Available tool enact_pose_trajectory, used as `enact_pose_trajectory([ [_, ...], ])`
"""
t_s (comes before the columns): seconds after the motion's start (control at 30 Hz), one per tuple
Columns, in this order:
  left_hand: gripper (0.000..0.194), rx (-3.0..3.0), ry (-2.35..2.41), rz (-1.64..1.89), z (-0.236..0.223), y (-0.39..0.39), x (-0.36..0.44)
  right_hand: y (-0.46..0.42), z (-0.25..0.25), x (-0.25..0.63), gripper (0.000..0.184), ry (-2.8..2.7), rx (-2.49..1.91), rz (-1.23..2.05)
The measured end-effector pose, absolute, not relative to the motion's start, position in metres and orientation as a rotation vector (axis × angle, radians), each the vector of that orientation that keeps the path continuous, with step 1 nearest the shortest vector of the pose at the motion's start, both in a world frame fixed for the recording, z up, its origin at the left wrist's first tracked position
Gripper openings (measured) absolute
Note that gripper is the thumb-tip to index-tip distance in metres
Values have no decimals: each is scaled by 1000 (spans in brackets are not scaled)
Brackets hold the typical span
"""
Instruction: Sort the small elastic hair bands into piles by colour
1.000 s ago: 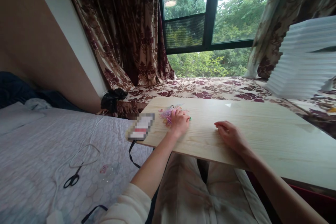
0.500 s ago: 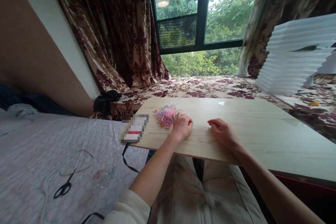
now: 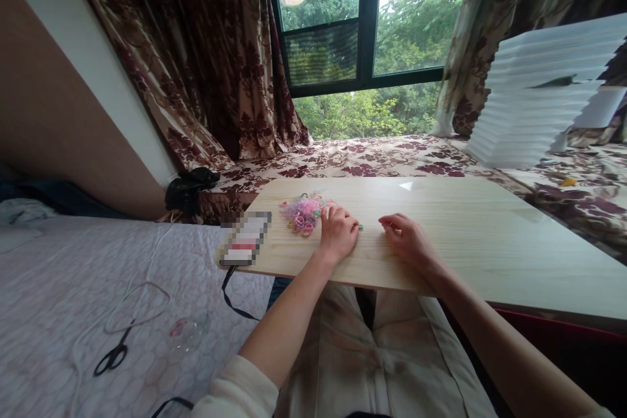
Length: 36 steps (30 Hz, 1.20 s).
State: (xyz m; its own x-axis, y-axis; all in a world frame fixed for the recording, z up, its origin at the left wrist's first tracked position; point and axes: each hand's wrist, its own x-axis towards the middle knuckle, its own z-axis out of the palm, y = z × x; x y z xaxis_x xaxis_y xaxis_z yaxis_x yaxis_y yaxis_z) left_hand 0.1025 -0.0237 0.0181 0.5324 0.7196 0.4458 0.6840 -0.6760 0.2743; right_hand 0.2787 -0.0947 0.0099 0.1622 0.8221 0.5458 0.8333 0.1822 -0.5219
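A heap of small elastic hair ties [image 3: 300,212], mostly pink and lilac, lies on the light wooden table [image 3: 470,241]. Just right of the heap, my left hand [image 3: 337,233] rests low with its fingers curled. At its thumb and fingertips a small green hair tie [image 3: 361,227] shows, pinched, partly hidden by the hand. Across a short gap, my right hand [image 3: 404,237] lies on the tabletop, fingers bent and together, pointing toward the left hand. Nothing shows in it.
A phone [image 3: 246,240] lies at the table's left edge, with a black strap [image 3: 228,294] hanging down. Scissors [image 3: 113,356], a white cable [image 3: 134,284] and a clear plastic bag [image 3: 185,334] are on the bed. Right of the window stands a pleated white shade [image 3: 539,91].
My left hand has shifted right, away from the heap, carrying the green hair tie, so more of the heap shows. The right hand stays near its place. The camera view has turned slightly right.
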Motion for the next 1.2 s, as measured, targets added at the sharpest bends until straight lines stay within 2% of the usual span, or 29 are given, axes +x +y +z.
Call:
enact_pose_trajectory([
  [0.37, 17, 2795, 1064, 828, 19, -30, 104, -96, 9, 273, 26, -1932, -1657, -193],
  [0.53, 12, 2650, 1041, 894, 19, -30, 104, -91, 10, 275, 25, -1947, -1734, -118],
  [0.67, 18, 2560, 1043, 921, 18, -30, 102, -82, 12, 273, 25, -1897, -1803, -37],
  [0.83, 16, 2587, 1076, 877, 18, -28, 101, -75, 14, 262, 18, -1879, -1831, 12],
  [0.97, 13, 2639, 1109, 837, 19, -28, 101, -77, 15, 259, 20, -1879, -1839, 4],
  [1.2, 15, 2647, 1149, 849, 18, -28, 100, -83, 17, 260, 24, -1834, -1990, -193],
])
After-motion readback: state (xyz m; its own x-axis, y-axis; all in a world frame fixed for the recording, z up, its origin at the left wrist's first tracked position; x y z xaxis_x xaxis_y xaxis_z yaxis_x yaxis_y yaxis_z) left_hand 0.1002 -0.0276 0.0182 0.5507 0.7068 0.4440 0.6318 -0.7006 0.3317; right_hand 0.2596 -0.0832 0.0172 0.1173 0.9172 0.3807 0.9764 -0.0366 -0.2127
